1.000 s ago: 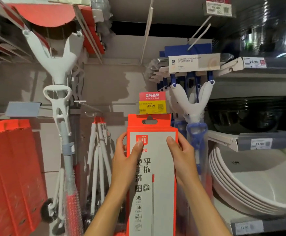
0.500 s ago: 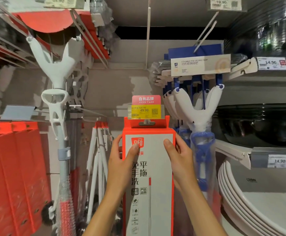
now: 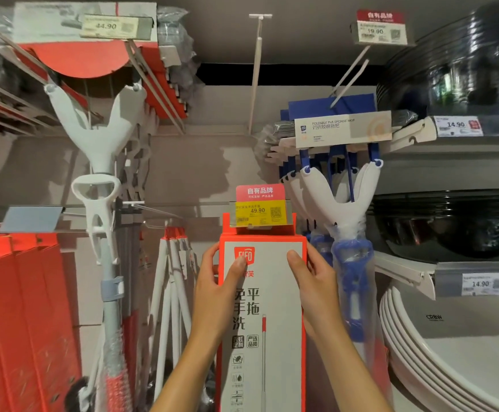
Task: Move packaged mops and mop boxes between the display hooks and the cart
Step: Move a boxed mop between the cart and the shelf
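A tall orange and white mop box [image 3: 272, 322] stands upright in the middle, its orange hang tab tucked behind the yellow price tag [image 3: 258, 215] at the hook's tip. My left hand [image 3: 215, 295] grips the box's left edge, thumb across the front. On the opposite edge my right hand [image 3: 316, 289] holds it the same way. White packaged mops [image 3: 98, 179] hang on hooks at the left, and blue and white sponge mops [image 3: 343, 203] hang just right of the box.
Several orange mop boxes [image 3: 22, 322] hang at the lower left, with thin white mop poles [image 3: 174, 292] between them and my box. Stacked white basins [image 3: 450, 352] and dark bowls [image 3: 450, 227] fill shelves on the right. Bare metal hooks [image 3: 255, 72] jut out above.
Both hands have raised the box and pushed it toward the hook; its tab now sits behind the price tag instead of below it.
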Available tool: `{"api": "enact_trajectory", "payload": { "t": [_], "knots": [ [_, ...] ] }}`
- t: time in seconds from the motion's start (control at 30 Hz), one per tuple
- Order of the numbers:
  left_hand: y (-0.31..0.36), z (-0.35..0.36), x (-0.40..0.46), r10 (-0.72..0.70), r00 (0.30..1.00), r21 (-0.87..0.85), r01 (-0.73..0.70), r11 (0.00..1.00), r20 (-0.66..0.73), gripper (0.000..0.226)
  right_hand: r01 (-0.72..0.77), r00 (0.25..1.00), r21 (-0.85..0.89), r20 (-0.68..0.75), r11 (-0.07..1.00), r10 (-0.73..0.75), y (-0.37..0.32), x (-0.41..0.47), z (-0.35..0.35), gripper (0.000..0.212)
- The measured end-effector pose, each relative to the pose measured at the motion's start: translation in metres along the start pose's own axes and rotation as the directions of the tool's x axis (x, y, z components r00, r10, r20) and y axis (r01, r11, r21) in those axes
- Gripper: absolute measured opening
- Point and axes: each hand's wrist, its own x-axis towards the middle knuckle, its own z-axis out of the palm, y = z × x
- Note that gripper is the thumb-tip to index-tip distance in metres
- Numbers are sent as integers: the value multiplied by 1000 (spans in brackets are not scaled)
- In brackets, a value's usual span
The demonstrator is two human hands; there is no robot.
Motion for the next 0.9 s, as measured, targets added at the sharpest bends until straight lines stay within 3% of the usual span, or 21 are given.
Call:
{"api": "enact_trajectory", "payload": {
  "t": [0.5, 0.77, 0.9],
  "knots": [
    [-42, 2, 12, -59, 998, 2, 59, 998, 23, 65, -39, 999, -12, 28, 999, 40, 36, 18, -9, 26],
    [-62, 8, 37, -79, 997, 93, 80, 992, -9, 39, -42, 999, -60, 19, 997, 43, 63, 48, -9, 27],
    [-73, 11, 49, -84, 996, 104, 87, 991, -32, 40, -56, 998, -60, 13, 997, 56, 75, 64, -8, 34]
  ]
}}
